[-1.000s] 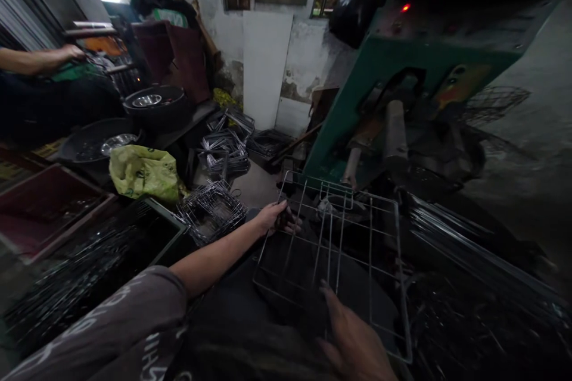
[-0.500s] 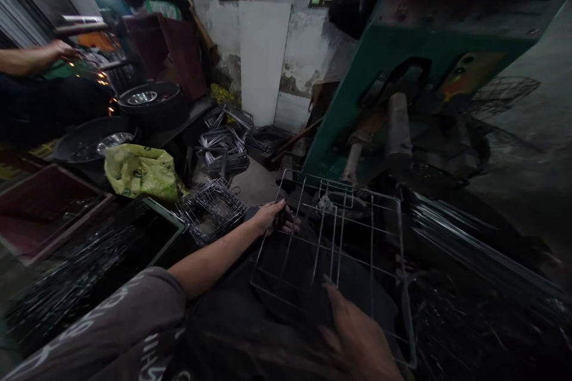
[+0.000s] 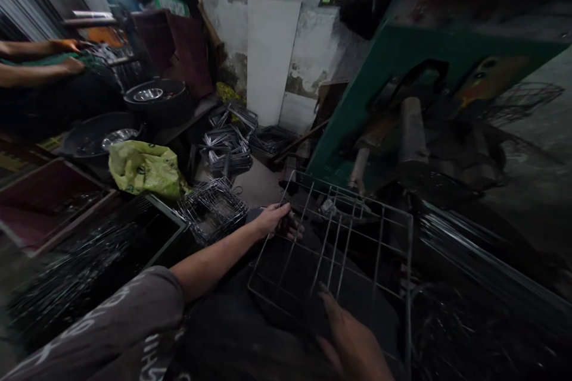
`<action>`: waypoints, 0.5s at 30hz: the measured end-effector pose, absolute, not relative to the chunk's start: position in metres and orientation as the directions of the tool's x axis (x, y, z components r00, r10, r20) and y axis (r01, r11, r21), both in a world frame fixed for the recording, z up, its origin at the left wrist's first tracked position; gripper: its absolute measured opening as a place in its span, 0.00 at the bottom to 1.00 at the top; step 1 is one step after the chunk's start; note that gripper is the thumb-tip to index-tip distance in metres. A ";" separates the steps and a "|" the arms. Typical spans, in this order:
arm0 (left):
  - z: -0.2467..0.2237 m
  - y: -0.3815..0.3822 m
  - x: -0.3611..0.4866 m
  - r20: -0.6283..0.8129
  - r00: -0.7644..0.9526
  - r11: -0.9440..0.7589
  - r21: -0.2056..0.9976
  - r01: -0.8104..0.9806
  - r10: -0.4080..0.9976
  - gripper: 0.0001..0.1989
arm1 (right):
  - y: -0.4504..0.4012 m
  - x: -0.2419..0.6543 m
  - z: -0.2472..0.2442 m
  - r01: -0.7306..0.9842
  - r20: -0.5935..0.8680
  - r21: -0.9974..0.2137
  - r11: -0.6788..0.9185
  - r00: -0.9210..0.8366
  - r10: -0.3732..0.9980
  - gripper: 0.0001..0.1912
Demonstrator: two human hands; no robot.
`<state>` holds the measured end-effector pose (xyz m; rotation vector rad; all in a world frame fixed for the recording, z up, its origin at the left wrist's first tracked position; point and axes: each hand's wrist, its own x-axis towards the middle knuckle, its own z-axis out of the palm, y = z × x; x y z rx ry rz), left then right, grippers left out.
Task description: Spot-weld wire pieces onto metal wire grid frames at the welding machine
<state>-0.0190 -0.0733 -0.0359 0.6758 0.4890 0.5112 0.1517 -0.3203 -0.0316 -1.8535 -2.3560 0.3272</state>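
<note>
A flat metal wire rack (image 3: 345, 256) lies tilted over my dark-clothed lap, below the front of the green machine. My left hand (image 3: 279, 221) is closed on the rack's left edge, thumb on top and some fingers showing through the wires. At the near edge, my right hand (image 3: 353, 333) grips the rack with the thumb above and the fingers below; its fingertips are dim and partly hidden. Left of my left hand sits a stack of small wire frames (image 3: 213, 208).
The green machine (image 3: 339, 119) with projecting cylindrical arms stands ahead right. Thin metal rods (image 3: 473, 250) lie at right. A crate of wires (image 3: 84, 262), a yellow-green bag (image 3: 145, 169) and a reddish bin (image 3: 49, 202) fill the left. A co-worker's hands (image 3: 67, 56) work at far left.
My view has shifted slightly, and the rack stays in both hands with a small change of tilt. Sparks near the co-worker have gone, and both of that person's forearms now show.
</note>
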 end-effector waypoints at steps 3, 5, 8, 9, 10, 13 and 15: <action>-0.032 -0.072 -0.019 -0.259 0.792 0.676 0.696 -0.244 0.553 0.18 | -0.321 0.147 -0.034 0.926 0.040 -0.271 0.262 -0.261 0.965 0.31; -0.030 -0.070 -0.016 -0.270 0.798 0.676 0.704 -0.219 0.539 0.18 | -0.320 0.145 -0.034 0.915 0.078 -0.285 0.285 -0.274 0.958 0.30; -0.026 -0.065 -0.010 -0.271 0.796 0.664 0.719 -0.206 0.541 0.19 | -0.318 0.147 -0.034 0.909 0.094 -0.299 0.290 -0.274 0.957 0.30; -0.025 -0.063 -0.007 -0.263 0.797 0.658 0.723 -0.210 0.543 0.19 | -0.316 0.148 -0.035 0.911 0.091 -0.299 0.285 -0.270 0.959 0.30; -0.024 -0.061 -0.005 -0.252 0.800 0.654 0.725 -0.216 0.544 0.19 | -0.315 0.150 -0.035 0.914 0.083 -0.299 0.273 -0.260 0.962 0.31; -0.021 -0.056 -0.001 -0.228 0.813 0.650 0.726 -0.224 0.535 0.19 | -0.312 0.153 -0.035 0.925 0.062 -0.298 0.236 -0.228 0.972 0.31; -0.020 -0.053 0.002 -0.228 0.817 0.650 0.728 -0.219 0.530 0.18 | -0.310 0.154 -0.033 0.926 0.048 -0.301 0.228 -0.224 0.973 0.30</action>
